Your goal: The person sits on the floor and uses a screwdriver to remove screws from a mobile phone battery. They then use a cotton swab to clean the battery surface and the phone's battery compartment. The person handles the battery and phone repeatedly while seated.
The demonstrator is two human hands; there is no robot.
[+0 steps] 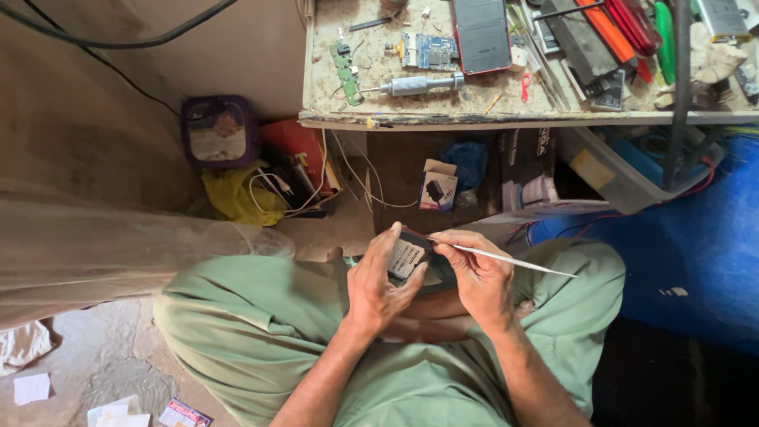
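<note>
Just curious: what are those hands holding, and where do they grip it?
Left hand grips a phone by its edges; right hand pinches a thin tool near its tip.

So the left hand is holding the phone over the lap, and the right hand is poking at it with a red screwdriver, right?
Not quite. The head view shows the right hand holding a thin white tool, not a red screwdriver. The rest stands: the left hand holds the phone over the lap.

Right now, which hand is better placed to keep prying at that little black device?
Right. The right hand holds the thin pry tool, tip at the black device; the left hand grips it.
</note>
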